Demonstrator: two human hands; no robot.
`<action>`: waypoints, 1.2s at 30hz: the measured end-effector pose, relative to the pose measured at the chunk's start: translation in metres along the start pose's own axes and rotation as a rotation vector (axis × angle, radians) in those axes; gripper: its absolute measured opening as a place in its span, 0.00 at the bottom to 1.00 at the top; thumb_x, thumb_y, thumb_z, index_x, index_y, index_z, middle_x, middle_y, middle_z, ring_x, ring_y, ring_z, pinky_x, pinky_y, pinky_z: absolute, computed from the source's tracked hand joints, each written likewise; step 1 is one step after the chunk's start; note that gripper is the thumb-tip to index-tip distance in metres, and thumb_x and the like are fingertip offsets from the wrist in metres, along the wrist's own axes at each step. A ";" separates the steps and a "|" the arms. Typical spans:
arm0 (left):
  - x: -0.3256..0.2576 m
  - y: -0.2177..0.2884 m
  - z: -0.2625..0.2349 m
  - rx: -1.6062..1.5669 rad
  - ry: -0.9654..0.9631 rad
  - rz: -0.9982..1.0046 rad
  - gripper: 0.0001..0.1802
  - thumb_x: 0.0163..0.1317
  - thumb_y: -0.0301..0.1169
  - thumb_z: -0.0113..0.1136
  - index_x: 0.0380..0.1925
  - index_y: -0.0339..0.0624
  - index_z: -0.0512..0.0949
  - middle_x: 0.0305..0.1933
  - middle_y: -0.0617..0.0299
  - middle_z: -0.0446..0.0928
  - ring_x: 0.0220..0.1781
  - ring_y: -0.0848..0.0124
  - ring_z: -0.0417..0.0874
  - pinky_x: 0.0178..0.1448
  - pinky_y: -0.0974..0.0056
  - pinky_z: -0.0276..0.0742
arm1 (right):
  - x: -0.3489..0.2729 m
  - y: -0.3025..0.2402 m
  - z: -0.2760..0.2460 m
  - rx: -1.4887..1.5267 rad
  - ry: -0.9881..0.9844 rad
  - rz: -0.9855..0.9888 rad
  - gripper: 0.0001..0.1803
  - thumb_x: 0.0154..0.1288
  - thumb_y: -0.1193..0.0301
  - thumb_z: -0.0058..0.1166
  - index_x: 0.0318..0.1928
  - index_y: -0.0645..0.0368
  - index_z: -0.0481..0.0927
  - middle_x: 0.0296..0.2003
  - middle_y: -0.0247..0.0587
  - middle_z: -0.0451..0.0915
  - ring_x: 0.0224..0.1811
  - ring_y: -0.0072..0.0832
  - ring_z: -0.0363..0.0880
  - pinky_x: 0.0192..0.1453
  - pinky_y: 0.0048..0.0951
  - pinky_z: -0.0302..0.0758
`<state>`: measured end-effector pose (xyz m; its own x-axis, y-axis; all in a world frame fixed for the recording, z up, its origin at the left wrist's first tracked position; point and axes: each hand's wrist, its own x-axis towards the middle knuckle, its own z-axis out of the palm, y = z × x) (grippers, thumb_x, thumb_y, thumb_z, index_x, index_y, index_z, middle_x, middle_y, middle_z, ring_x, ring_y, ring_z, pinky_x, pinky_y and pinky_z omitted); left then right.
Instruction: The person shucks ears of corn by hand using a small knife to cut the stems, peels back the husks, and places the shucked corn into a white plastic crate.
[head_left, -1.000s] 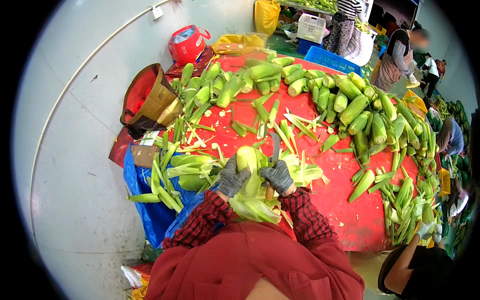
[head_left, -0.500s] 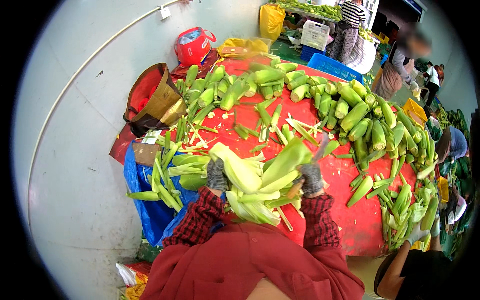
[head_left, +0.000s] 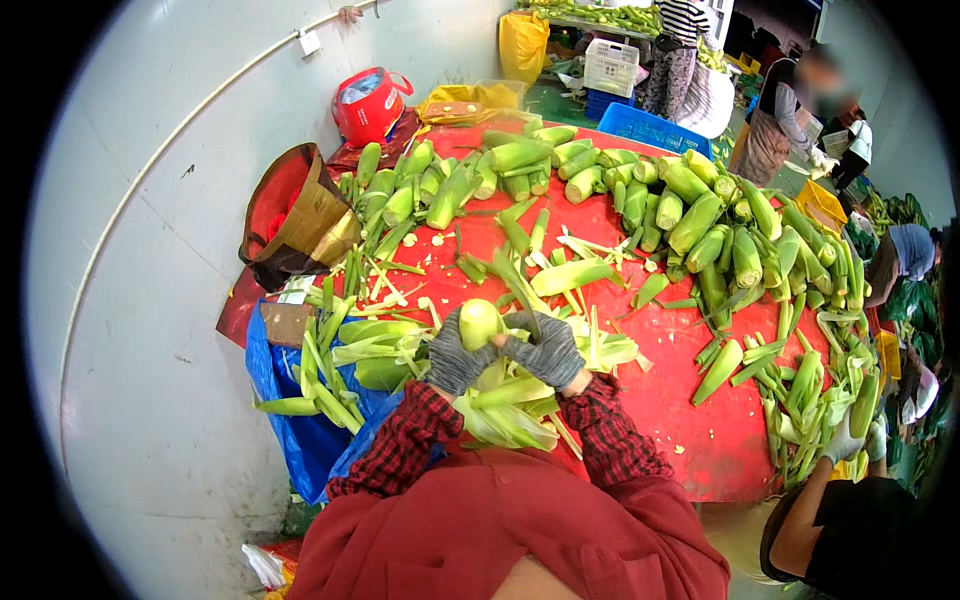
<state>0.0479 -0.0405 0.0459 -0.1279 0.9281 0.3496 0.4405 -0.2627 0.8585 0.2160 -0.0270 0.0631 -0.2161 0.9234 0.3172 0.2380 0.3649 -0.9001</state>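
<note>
The corn [head_left: 480, 324] sits between the hands, grasped by the left hand [head_left: 458, 358]; the right hand [head_left: 546, 352], beside it, has an unclear hold.

Red table [head_left: 700, 440]; green corn ears [head_left: 692, 222]; loose husks [head_left: 718, 373]

Corn ears [head_left: 697, 222] line the table's [head_left: 720, 440] far edge; bag [head_left: 325, 205] left; crate [head_left: 655, 130] behind.

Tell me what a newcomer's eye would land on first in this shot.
Probably the bright red table first, filling the middle, with green corn heaped along its far and right sides. Next, near the center, the gray-gloved left hand grips a pale ear, with the gloved right hand close beside it. A red bag also stands out at the upper left.
</note>
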 end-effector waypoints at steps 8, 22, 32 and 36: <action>-0.001 -0.008 -0.011 -0.085 -0.045 0.021 0.35 0.42 0.38 0.70 0.48 0.32 0.67 0.42 0.53 0.76 0.42 0.67 0.79 0.48 0.63 0.75 | 0.003 0.014 0.004 0.437 0.128 0.375 0.13 0.61 0.64 0.54 0.36 0.62 0.77 0.19 0.29 0.71 0.15 0.14 0.66 0.19 0.18 0.64; 0.018 -0.030 -0.046 -0.984 0.154 -0.194 0.27 0.50 0.36 0.61 0.47 0.35 0.66 0.40 0.51 0.74 0.41 0.59 0.79 0.46 0.55 0.78 | -0.012 0.120 -0.068 0.246 0.531 0.557 0.17 0.54 0.65 0.60 0.38 0.63 0.73 0.20 0.33 0.72 0.17 0.21 0.69 0.17 0.25 0.68; 0.031 0.010 -0.017 -1.119 -0.157 -0.197 0.35 0.45 0.39 0.64 0.53 0.38 0.65 0.45 0.52 0.74 0.44 0.61 0.78 0.47 0.58 0.78 | 0.012 -0.016 -0.013 0.275 -0.335 0.160 0.37 0.45 0.55 0.68 0.51 0.67 0.72 0.38 0.44 0.78 0.40 0.25 0.75 0.44 0.27 0.72; 0.043 0.033 -0.007 -0.973 0.010 -0.201 0.24 0.58 0.37 0.56 0.52 0.38 0.67 0.48 0.58 0.72 0.46 0.68 0.76 0.51 0.65 0.74 | 0.006 -0.003 0.005 0.421 -0.260 0.263 0.38 0.42 0.53 0.68 0.50 0.65 0.73 0.37 0.41 0.79 0.40 0.24 0.75 0.44 0.27 0.72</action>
<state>0.0512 -0.0112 0.0917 -0.1299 0.9780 0.1630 -0.5110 -0.2069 0.8343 0.2095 -0.0233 0.0661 -0.4393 0.8978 0.0300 -0.0722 -0.0020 -0.9974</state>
